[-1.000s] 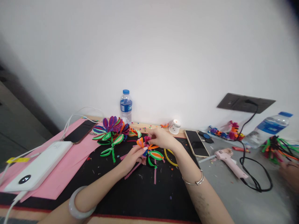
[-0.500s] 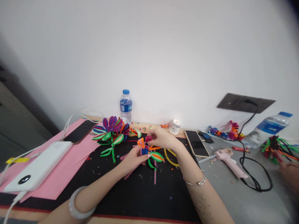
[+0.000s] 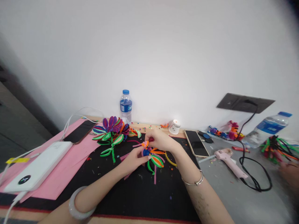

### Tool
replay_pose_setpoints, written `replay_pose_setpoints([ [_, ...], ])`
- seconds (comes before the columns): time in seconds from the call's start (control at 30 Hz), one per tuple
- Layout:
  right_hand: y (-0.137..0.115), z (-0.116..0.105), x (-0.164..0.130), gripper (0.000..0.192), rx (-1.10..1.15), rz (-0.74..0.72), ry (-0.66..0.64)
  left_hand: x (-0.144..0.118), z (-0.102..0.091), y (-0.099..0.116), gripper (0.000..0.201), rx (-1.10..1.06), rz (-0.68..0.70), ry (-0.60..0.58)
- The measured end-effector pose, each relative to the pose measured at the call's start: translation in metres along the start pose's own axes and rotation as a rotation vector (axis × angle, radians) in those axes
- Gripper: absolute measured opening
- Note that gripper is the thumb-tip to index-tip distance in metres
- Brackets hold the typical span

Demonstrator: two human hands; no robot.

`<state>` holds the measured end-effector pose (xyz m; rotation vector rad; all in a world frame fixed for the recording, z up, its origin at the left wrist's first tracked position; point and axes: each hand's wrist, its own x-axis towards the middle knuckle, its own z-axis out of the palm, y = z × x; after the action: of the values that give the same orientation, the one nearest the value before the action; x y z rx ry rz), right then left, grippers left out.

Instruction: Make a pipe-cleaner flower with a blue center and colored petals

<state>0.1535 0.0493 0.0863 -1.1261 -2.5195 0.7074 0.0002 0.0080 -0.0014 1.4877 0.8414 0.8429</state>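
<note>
Fingers (image 3: 143, 159), left hand (image 3: 132, 160), right hand (image 3: 161, 140): clamped on pipe-cleaner piece (image 3: 146, 152) | bottle label (image 3: 126, 106): blue, unreadable | cup writing (image 3: 174, 128): illegible

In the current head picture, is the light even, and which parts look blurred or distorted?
Head view, middle: soft, fairly even light on the wall; head view, right edge: another person's hand looks dim and blurred; head view, right: the slanting bottle looks stretched, probably by a wide lens.
</note>
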Motion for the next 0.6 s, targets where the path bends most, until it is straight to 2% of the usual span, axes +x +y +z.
replay_pose_setpoints([
  [0.1, 0.001, 0.001, 0.0, 0.011, 0.0, -0.011, 0.005, 0.001, 0.0, 0.0, 0.021, -0.026, -0.007, -0.014],
  [0.23, 0.002, 0.002, 0.001, 0.005, -0.011, 0.023, 0.034, 0.0, 0.002, 0.009, 0.019, -0.105, -0.01, 0.032],
  [0.4, 0.003, 0.0, 0.001, 0.002, 0.0, 0.152, 0.084, -0.003, 0.002, 0.015, 0.025, -0.427, -0.135, 0.059],
  [0.6, 0.001, -0.005, -0.002, 0.008, 0.014, 0.317, 0.126, -0.003, -0.002, 0.012, 0.014, -0.729, -0.266, 0.23],
])
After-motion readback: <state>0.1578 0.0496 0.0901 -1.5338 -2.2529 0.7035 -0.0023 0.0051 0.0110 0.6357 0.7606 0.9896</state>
